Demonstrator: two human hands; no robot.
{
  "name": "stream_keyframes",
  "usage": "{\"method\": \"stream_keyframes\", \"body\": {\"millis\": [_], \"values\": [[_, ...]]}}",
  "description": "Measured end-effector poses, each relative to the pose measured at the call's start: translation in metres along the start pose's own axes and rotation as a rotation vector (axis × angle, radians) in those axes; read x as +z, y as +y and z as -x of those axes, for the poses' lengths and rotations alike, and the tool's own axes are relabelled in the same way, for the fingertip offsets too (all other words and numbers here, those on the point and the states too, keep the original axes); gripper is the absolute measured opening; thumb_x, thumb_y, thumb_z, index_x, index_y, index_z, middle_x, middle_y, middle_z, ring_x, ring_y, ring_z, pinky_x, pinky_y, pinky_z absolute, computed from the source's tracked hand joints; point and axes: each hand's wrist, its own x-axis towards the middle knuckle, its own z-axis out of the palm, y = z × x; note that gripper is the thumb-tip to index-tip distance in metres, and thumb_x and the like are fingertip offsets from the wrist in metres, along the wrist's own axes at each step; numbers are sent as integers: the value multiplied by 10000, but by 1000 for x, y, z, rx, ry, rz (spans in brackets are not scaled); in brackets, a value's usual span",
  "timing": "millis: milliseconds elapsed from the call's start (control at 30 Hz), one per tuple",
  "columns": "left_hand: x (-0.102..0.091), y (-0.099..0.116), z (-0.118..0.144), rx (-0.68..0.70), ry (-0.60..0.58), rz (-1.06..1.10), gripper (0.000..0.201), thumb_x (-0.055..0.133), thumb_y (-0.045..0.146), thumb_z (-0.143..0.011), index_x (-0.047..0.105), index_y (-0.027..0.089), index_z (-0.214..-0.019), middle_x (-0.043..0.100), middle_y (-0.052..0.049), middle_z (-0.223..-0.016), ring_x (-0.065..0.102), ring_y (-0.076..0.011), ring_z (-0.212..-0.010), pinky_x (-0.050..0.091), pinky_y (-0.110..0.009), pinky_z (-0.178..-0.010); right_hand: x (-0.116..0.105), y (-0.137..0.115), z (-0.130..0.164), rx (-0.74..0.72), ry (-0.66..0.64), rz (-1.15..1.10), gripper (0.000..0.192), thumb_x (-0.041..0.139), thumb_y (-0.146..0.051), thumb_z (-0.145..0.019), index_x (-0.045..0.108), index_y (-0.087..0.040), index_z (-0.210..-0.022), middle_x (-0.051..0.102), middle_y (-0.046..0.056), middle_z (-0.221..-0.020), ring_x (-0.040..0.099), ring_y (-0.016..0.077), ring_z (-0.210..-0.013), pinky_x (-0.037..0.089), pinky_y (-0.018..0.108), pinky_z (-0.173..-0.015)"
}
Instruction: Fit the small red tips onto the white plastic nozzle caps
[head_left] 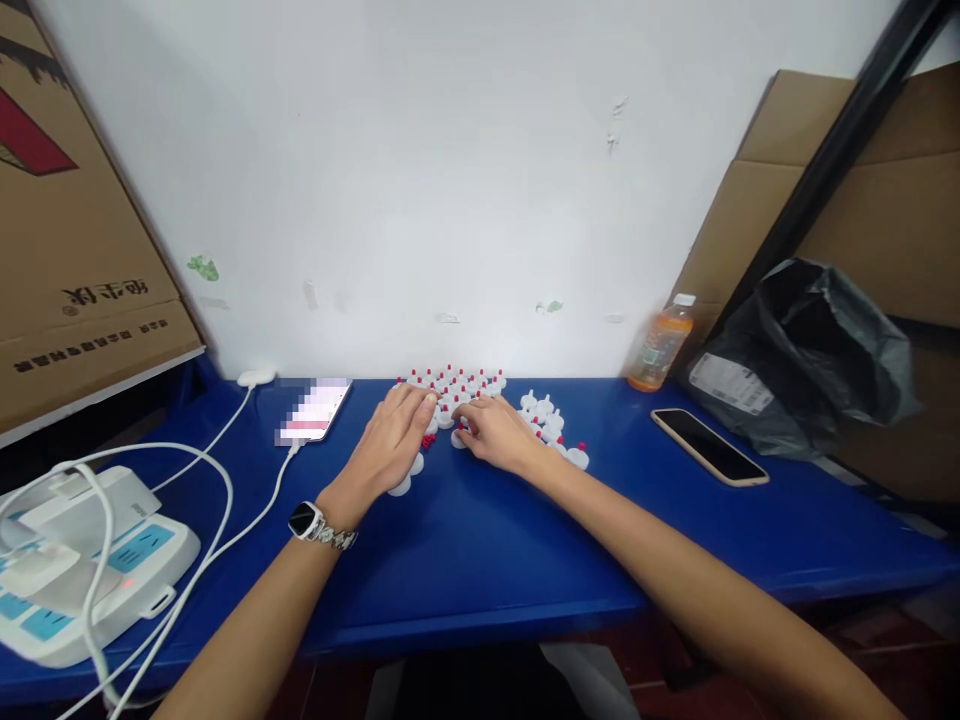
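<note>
A cluster of white round nozzle caps with small red tips (450, 392) stands against the wall on the blue table. My left hand (394, 430), with a watch on its wrist, lies palm down at the cluster's left side, fingers stretched out. Loose red tips (428, 441) lie beside its thumb, and a white cap (400, 487) sits below it. My right hand (495, 432) bends its thumb and fingers around a red-tipped nozzle cap (457, 439) at the cluster's front. White caps without red tips (541, 408) stand to the right of that hand.
A charging phone (319, 408) and a white power strip (112, 590) with looping cables occupy the left. On the right are another phone (709, 447), an orange drink bottle (661, 345) and a grey plastic bag (810, 350). Cardboard (82, 240) stands at the left.
</note>
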Motion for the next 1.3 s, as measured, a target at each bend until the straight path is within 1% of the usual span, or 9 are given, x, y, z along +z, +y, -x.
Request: {"method": "stream_keyframes", "body": {"millis": [200,333,500,600,733,900,1000,1100,1300], "values": [[17,14,-43,146,-44,-84,402,315,458,-1028,620,198,-1061,635,-71,-1029,551,-240,-1001,433,-426,-941,-32,52,4,319,120,7,234,504,-334,-949,673,-211,-1052,708,32,-810,635,189,-799,385,303,-793],[40,25,-70,186,-65,-76,353,360,402,-1014,646,197,-1025,646,-75,-989,554,-245,-957,447,-422,-893,-36,99,-4,546,25,148,239,558,-306,-886,686,-173,-1037,733,104,-925,638,250,-954,340,391,-931],[53,24,-80,171,-60,-50,303,423,401,-989,657,209,-1010,653,-68,-1012,560,-244,-975,454,-419,-899,-25,123,-11,581,-63,110,116,602,-218,-816,711,-178,-812,745,94,-871,652,249,-944,309,435,-986],[50,16,-78,153,-43,-37,305,448,427,-977,649,213,-1059,650,-69,-1054,564,-247,-1013,453,-429,-934,-28,115,-10,575,54,7,130,577,-224,-830,698,-189,-800,742,55,-835,657,205,-871,368,389,-945],[38,12,-64,170,-54,6,439,540,506,-923,570,224,-1257,611,-84,-1233,551,-262,-1135,433,-444,-1016,-31,76,-9,435,323,-538,149,630,-323,-807,659,-177,-792,713,35,-769,647,167,-729,467,290,-726],[14,-2,-35,151,-141,57,413,495,502,-950,550,235,-1260,637,-82,-1228,599,-254,-1094,473,-414,-948,-16,11,-16,245,291,-906,234,673,-407,-797,639,-175,-791,684,14,-718,623,146,-666,452,258,-633],[-1,-19,-16,79,-125,36,361,420,488,-985,581,218,-1163,668,-75,-1095,627,-228,-939,494,-375,-835,-3,-10,-20,215,276,-809,199,584,-369,-878,631,-175,-881,698,17,-760,628,142,-697,441,264,-666],[-13,-32,-1,-24,-108,23,364,380,497,-998,568,202,-1098,664,-69,-1004,626,-220,-888,491,-351,-775,9,-16,-21,123,167,-470,131,545,-274,-897,637,-185,-869,702,29,-832,611,165,-803,420,317,-793],[-12,-35,7,-53,-130,9,330,313,469,-1025,514,209,-1005,630,-51,-938,594,-216,-875,463,-367,-791,22,-22,-21,-52,-69,112,147,608,-283,-883,697,-172,-919,676,116,-930,522,279,-993,310,453,-923]]}}
